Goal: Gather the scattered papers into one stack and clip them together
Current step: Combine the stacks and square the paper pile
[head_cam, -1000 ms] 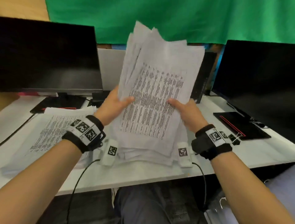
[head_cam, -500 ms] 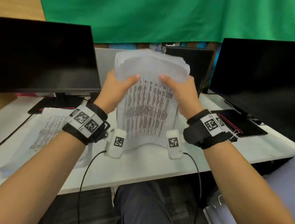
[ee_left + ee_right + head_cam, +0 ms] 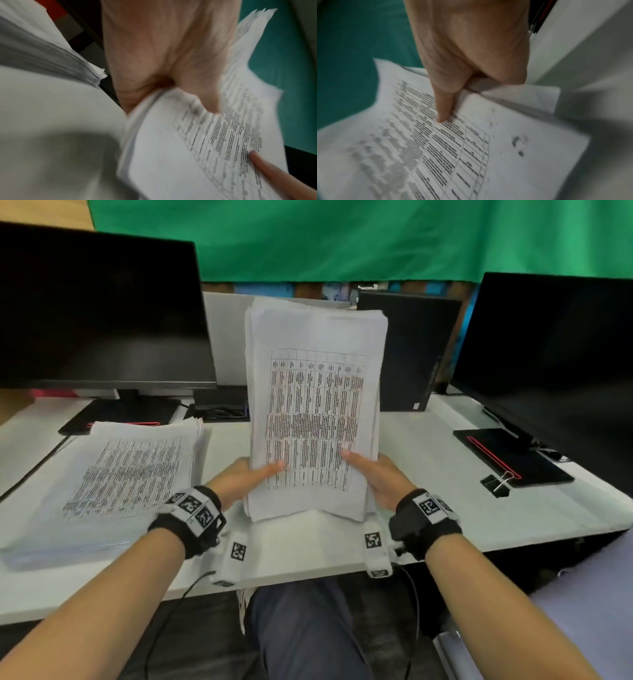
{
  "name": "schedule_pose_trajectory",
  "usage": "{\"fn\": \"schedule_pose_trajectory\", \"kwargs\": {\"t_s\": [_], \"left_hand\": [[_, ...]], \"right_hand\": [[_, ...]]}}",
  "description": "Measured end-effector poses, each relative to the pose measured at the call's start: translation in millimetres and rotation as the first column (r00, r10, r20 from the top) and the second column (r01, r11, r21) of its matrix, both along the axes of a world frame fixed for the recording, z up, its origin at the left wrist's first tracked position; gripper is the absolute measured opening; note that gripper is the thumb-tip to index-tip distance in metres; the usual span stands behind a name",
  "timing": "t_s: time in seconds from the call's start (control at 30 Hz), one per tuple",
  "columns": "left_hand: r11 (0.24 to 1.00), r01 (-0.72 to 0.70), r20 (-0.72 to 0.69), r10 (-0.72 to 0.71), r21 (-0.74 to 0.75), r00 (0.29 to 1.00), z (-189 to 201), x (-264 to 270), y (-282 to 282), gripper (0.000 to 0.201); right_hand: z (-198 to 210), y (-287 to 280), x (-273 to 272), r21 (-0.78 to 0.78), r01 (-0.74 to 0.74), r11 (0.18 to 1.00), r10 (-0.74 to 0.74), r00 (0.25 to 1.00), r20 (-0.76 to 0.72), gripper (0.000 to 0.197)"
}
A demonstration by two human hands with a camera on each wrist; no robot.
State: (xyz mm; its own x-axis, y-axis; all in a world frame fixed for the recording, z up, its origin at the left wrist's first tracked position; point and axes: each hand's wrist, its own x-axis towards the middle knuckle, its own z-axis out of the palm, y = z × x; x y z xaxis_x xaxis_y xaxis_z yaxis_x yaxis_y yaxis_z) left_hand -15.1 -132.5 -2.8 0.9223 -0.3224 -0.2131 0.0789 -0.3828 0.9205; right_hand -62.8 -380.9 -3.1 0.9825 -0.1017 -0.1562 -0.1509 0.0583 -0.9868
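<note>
— Two hands hold one thick bundle of papers [image 3: 315, 405]; how exactly?

— Upright, tilted a little away, its printed table facing the person. The left hand [image 3: 239, 481] grips the lower left edge with the thumb across the front sheet and the other fingers hidden behind. The right hand [image 3: 380, 477] does the same on the lower right edge. Both are clamped on the bundle, one at each side, with the sheet's width between them.

— Does the bundle touch the counter [image 3: 428, 460]?

— Its bottom edge sits right at the white surface in front of the person, but I cannot tell whether it rests there or hangs just above. The sheet edges at the top are nearly lined up.

— And the wrist views?

— Blurred. The left wrist view shows the left thumb [image 3: 197, 88] pressed on the printed page; the right wrist view shows the right thumb [image 3: 443, 105] laid along the print.

— What lies around it?

— A second pile of printed sheets [image 3: 130, 470] lies flat on the counter just left of the left hand. A black binder clip [image 3: 498, 482] lies well to the right, touching the edge of a dark monitor base [image 3: 513, 455]. Two dark monitors, left [image 3: 99, 309] and right [image 3: 555, 344], stand behind, under a green cloth [image 3: 342, 237].
</note>
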Motion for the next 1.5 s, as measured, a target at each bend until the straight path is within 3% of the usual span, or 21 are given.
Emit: {"fn": "schedule_pose_trajectory", "kwargs": {"t_s": [0.07,0.13,0.2,0.27,0.3,0.37,0.43,0.53,0.67,0.73,0.8,0.93,1.07,1.2,1.3,1.4,1.5], "left_hand": [[0.965,-0.217,0.037,0.224,-0.148,0.974,0,-2,-1,0.042],[0.956,-0.291,0.022,0.292,-0.034,0.956,-6,2,2,0.053],[0.956,-0.231,-0.082,0.248,0.181,0.965,-15,0,2,0.076],[0.972,-0.16,-0.208,0.194,0.171,0.959,-18,-2,-1,0.09],[0.975,-0.186,-0.225,0.21,0.124,0.951,-19,3,-1,0.089],[0.948,-0.302,-0.195,0.316,0.096,0.929,-15,3,-1,0.067],[0.93,-0.351,-0.201,0.366,0.109,0.908,-15,1,-1,0.065],[0.968,-0.249,-0.352,0.222,-0.035,0.909,-26,0,-2,0.072],[0.931,-0.362,-0.232,0.341,-0.054,0.911,-34,7,5,0.052],[0.957,-0.278,-0.271,0.246,-0.086,0.931,-35,3,4,0.047],[0.968,-0.185,-0.312,0.125,-0.171,0.942,-37,-5,-1,0.034],[0.95,-0.212,-0.097,0.194,-0.231,0.976,-28,-8,-1,0.029],[0.919,-0.112,0.065,0.147,-0.377,0.987,-12,-11,8,0.037],[0.908,-0.019,0.221,0.122,-0.418,0.968,10,-5,12,0.049],[0.91,-0.035,0.299,0.172,-0.414,0.939,27,-1,14,0.052],[0.902,-0.054,0.371,0.23,-0.428,0.9,40,-2,5,0.055],[0.896,-0.055,0.433,0.266,-0.44,0.861,53,-8,-17,0.057]], "right_hand": [[3,0,0,0.08,0.038,0.996,-0.035,0.999,-0.042,0.069],[-5,-2,3,0.073,0.041,0.997,-0.03,0.99,-0.137,0.063],[-27,-3,12,-0.005,0.01,1.0,-0.011,0.959,-0.284,0.095],[-52,-7,21,-0.032,-0.038,0.999,0.025,0.941,-0.339,0.105],[-52,-6,20,-0.031,-0.043,0.999,0.03,0.941,-0.338,0.102],[-45,-5,15,-0.009,-0.003,1.0,0.0,0.94,-0.341,0.11],[-37,-1,9,0.013,0.061,0.998,-0.053,0.94,-0.338,0.092],[-29,10,1,0.133,0.004,0.991,0.048,0.921,-0.388,0.041],[-36,3,4,0.096,0.067,0.993,-0.032,0.944,-0.329,0.031],[-34,6,0,0.096,-0.012,0.995,0.046,0.93,-0.364,0.014],[-31,13,-5,0.094,-0.144,0.985,0.17,0.898,-0.407,0.015],[-27,3,-2,0.02,-0.093,0.995,0.095,0.962,-0.256,0.035],[-11,-5,-2,-0.077,-0.107,0.991,0.105,0.994,-0.025,0.042],[17,-7,3,-0.135,-0.055,0.989,0.081,0.977,0.195,0.047],[36,-6,6,-0.174,-0.083,0.981,0.125,0.96,0.25,0.056],[48,4,9,-0.117,-0.064,0.991,0.097,0.947,0.307,0.061],[61,28,6,0.001,0.054,0.999,-0.05,0.921,0.387,0.046]]}}
